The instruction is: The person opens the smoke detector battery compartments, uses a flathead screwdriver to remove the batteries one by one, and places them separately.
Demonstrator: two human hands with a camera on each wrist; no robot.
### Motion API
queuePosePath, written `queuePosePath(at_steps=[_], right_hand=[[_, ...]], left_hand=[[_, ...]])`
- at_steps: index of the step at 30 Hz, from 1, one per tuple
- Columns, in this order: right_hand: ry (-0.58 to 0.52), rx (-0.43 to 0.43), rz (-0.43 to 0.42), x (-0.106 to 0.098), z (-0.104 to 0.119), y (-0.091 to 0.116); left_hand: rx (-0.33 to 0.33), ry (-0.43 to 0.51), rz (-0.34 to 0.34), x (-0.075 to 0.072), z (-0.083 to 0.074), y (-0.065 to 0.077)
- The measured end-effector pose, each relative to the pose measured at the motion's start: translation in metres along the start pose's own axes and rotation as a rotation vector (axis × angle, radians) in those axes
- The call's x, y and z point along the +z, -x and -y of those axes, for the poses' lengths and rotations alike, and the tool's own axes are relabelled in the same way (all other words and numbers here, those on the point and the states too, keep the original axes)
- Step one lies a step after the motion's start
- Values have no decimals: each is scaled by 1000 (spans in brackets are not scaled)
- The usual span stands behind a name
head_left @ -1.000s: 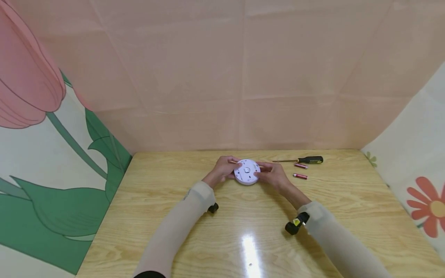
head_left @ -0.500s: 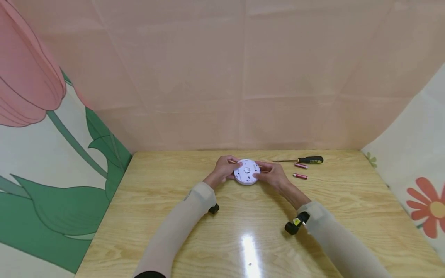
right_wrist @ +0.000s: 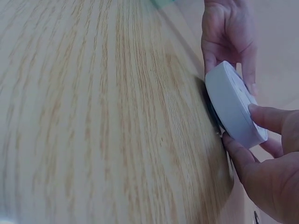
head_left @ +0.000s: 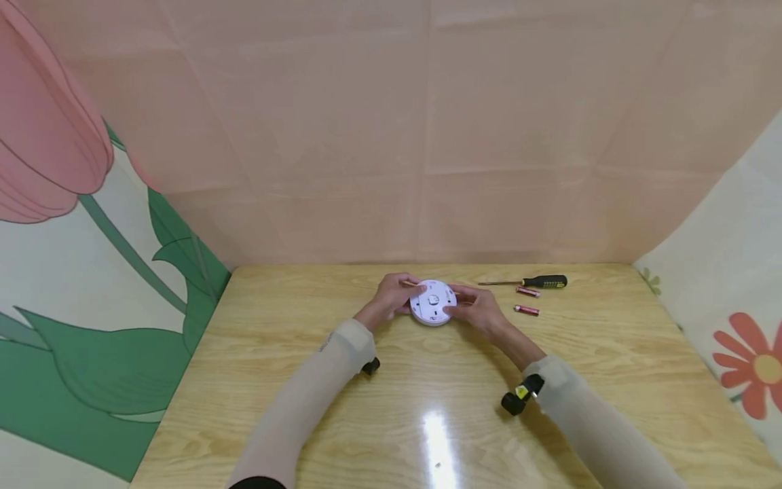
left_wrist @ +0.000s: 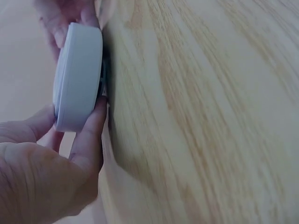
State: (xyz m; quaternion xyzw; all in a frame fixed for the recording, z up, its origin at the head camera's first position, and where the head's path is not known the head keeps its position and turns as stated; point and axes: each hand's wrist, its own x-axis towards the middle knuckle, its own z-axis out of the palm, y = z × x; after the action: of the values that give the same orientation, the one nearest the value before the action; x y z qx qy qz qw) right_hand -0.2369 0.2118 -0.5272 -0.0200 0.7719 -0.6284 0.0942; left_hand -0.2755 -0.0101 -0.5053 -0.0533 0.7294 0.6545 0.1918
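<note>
Both hands hold a round white device [head_left: 432, 303] at the far middle of the table. Its flat upper face carries small slots, dark marks and a ring in the centre. The left hand [head_left: 392, 297] grips its left side, thumb on the face and fingers beneath. On the opposite side the right hand [head_left: 478, 308] pinches the rim, its thumb pressing the face. In the left wrist view the smooth side wall of the device [left_wrist: 80, 77] shows, with the left hand [left_wrist: 51, 168] around its near edge. Its underside, just above the table, is mostly hidden.
A screwdriver [head_left: 546, 281] with a black and yellow handle lies right of the hands. Near it are two red batteries, a farther battery [head_left: 528, 292] and a nearer battery [head_left: 527, 310]. The wooden table [head_left: 293, 299] ends at a pink cloth backdrop [head_left: 342, 224].
The device's upper face appears turned slightly clockwise, and the right thumb has slid a little down and left with it. Both hands keep their grip; the screwdriver and batteries have stayed put.
</note>
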Motion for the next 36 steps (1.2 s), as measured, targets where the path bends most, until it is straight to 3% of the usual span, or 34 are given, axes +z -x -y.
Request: queuePosePath(at_steps=[7, 12, 17, 21, 27, 30, 36], right_hand=[[5, -20, 0, -4, -1, 1], [-18, -21, 5, -5, 1, 2], [-24, -19, -13, -8, 7, 3], [-157, 30, -9, -9, 15, 4], [-338, 120, -11, -10, 22, 0], [-370, 134, 13, -11, 23, -2], [-346, 127, 136, -16, 22, -2]], left_hand=[[73, -6, 37, 2, -3, 4], [184, -36, 13, 5, -3, 6], [327, -131, -46, 8, -5, 10], [431, -211, -78, 10, -7, 15], [602, -330, -69, 12, -9, 22], [652, -358, -57, 13, -9, 23], [689, -353, -21, 13, -8, 27]])
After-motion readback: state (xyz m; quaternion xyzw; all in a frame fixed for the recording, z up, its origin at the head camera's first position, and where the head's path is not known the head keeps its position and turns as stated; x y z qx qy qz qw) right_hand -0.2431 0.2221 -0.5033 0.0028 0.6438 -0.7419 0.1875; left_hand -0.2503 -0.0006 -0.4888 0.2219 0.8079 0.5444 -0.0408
